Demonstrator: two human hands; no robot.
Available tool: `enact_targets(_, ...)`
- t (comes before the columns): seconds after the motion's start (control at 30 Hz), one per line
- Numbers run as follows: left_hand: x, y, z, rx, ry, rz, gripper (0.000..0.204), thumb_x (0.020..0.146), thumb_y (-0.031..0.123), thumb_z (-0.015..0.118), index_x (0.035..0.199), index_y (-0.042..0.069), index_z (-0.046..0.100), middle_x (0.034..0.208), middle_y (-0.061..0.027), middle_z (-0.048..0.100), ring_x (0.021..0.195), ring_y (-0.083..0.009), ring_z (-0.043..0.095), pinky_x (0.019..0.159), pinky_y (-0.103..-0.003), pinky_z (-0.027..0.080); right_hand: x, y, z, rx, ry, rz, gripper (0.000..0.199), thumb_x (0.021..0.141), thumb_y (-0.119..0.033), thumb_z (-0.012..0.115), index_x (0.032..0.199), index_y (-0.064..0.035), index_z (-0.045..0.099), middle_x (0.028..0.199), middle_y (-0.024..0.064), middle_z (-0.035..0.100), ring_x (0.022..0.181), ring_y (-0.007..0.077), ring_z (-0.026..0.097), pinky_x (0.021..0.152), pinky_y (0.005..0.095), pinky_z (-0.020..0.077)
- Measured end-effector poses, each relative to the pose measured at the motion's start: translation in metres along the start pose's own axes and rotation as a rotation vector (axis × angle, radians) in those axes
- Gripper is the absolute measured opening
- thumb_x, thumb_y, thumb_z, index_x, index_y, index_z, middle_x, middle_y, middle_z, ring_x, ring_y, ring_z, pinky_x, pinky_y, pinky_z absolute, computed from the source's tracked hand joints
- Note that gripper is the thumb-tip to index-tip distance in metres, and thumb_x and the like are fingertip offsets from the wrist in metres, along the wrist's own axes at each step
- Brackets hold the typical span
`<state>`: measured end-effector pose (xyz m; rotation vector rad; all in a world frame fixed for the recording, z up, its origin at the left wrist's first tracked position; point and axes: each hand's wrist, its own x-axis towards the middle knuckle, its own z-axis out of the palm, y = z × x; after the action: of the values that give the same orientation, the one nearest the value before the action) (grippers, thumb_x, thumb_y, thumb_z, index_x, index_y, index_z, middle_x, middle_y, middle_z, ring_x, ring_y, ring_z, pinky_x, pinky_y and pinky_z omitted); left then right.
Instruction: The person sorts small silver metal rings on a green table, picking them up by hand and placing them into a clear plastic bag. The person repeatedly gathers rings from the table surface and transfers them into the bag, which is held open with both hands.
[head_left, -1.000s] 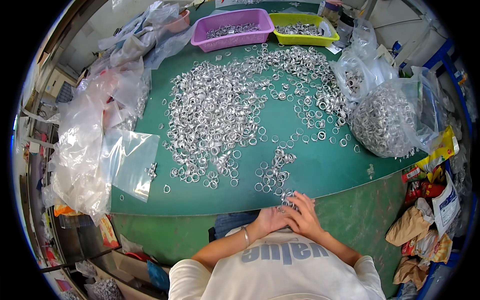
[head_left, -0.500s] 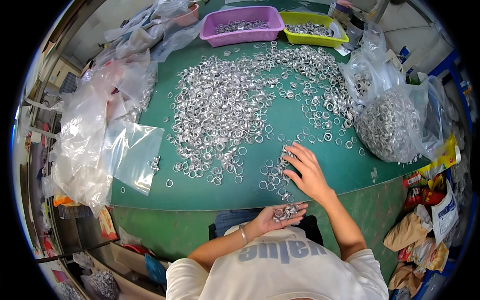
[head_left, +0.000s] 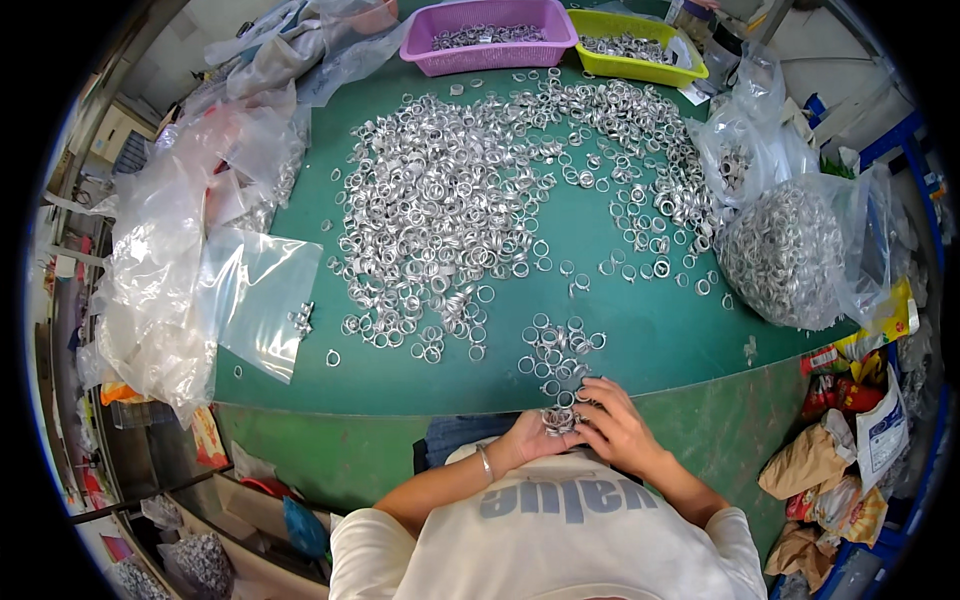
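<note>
My left hand (head_left: 527, 439) is cupped palm up at the table's front edge, holding a small heap of silver metal rings (head_left: 559, 421). Close beside it, my right hand (head_left: 618, 428) is bent with its fingers somewhat apart, fingertips at the rings by the edge and over the left palm. Just beyond both hands lies a small loose group of rings (head_left: 548, 352) on the green table (head_left: 640, 340). A large pile of the same rings (head_left: 440, 200) spreads across the middle, and another band of rings (head_left: 650, 120) curves along the right.
A purple basket (head_left: 490, 62) and a yellow-green basket (head_left: 640, 70), both with rings, stand at the back. Clear plastic bags (head_left: 160, 290) cover the left side. A full bag of rings (head_left: 785, 255) sits at the right. Packages and paper bags (head_left: 810, 460) lie beyond the right edge.
My right hand has moved from above the small ring group toward me, to the table edge beside my left hand. Some rings of that group have shifted nearer the edge.
</note>
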<state>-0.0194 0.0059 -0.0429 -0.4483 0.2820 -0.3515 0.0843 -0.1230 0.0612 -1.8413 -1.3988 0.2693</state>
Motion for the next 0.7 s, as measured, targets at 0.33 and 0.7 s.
enact_targets(0.33,0.001,0.004,-0.009,-0.015,-0.041,-0.011,0.040,0.095,0.030,0.038,0.116,-0.001,0.052,0.114,-0.0199,0.058,0.106,-0.0317,0.057,0.094,-0.050,0.044,0.006,0.012,-0.001,0.114,0.086,-0.147,0.028,0.069,-0.002,0.069,0.096,0.0006,0.062,0.102,0.0136,0.060,0.104,0.0334,0.057,0.093,0.0482,0.0423)
enact_targets(0.7,0.000,0.010,0.005,0.059,0.134,-0.096,0.049,0.095,0.036,0.038,0.122,-0.005,0.046,0.118,-0.0257,0.053,0.110,-0.0372,0.053,0.099,-0.051,0.040,0.060,0.027,-0.019,-0.107,-0.141,0.029,0.045,0.076,-0.016,0.067,0.117,-0.0032,0.055,0.122,0.0121,0.053,0.122,0.0347,0.042,0.101,0.0466,0.0337)
